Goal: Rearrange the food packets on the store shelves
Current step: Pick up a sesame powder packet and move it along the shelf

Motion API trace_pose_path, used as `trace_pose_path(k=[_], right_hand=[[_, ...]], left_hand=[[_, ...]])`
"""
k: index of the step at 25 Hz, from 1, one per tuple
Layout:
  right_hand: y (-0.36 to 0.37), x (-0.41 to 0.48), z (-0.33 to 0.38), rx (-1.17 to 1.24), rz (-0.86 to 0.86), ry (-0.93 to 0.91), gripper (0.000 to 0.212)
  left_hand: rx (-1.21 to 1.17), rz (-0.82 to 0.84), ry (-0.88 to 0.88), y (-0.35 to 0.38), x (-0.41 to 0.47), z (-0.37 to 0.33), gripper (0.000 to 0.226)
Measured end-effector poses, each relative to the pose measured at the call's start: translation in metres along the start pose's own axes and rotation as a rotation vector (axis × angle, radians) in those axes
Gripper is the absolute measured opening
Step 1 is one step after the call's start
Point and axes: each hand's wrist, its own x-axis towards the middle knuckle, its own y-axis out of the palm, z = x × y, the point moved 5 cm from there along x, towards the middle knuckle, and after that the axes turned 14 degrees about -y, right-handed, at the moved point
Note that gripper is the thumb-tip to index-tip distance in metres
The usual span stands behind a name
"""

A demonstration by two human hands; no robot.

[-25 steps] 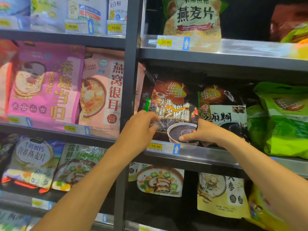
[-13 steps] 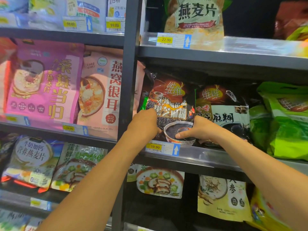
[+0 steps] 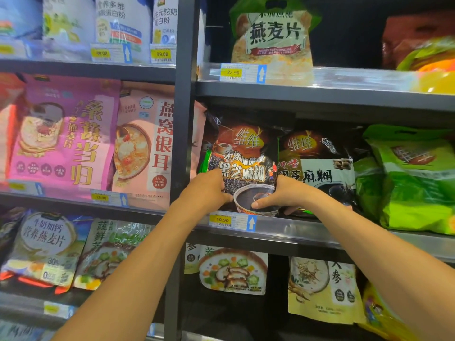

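Note:
A dark black-sesame-paste packet (image 3: 242,153) stands upright at the left end of the middle right-hand shelf (image 3: 295,230). My left hand (image 3: 208,187) grips its lower left edge, fingers curled round the side. My right hand (image 3: 278,195) grips its lower right corner, thumb laid across the printed bowl. A second dark sesame packet (image 3: 317,163) stands just to the right, partly behind my right hand. Green packets (image 3: 413,178) fill the right end of that shelf.
A dark upright post (image 3: 183,119) divides the bays just left of my left hand. Pink (image 3: 61,134) and peach (image 3: 145,143) packets stand in the left bay. An oat bag (image 3: 273,40) sits on the shelf above; vegetable-porridge packets (image 3: 234,271) hang below.
Both hands have moved slightly inward on the packet's lower corners, and the packet now stands straighter and closer to the post. The camera has tilted a little.

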Motion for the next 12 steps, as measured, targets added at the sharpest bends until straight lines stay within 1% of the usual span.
trace_pose_path(k=[3,6,8,12], right_hand=[[-0.008,-0.016,0.007,0.047,-0.024,0.009,0.07],[-0.014,-0.035,0.012,-0.006,-0.093,0.037,0.086],[-0.016,-0.05,0.016,-0.059,-0.16,0.042,0.092],[-0.015,-0.09,0.026,-0.046,-0.235,-0.025,0.091]], left_hand=[[-0.053,-0.008,0.009,-0.003,-0.007,0.004,0.028],[-0.094,-0.013,0.023,-0.005,-0.016,0.006,0.028],[-0.101,-0.041,0.053,-0.006,-0.025,0.008,0.027],[-0.107,-0.131,0.161,-0.007,-0.055,0.009,0.025]])
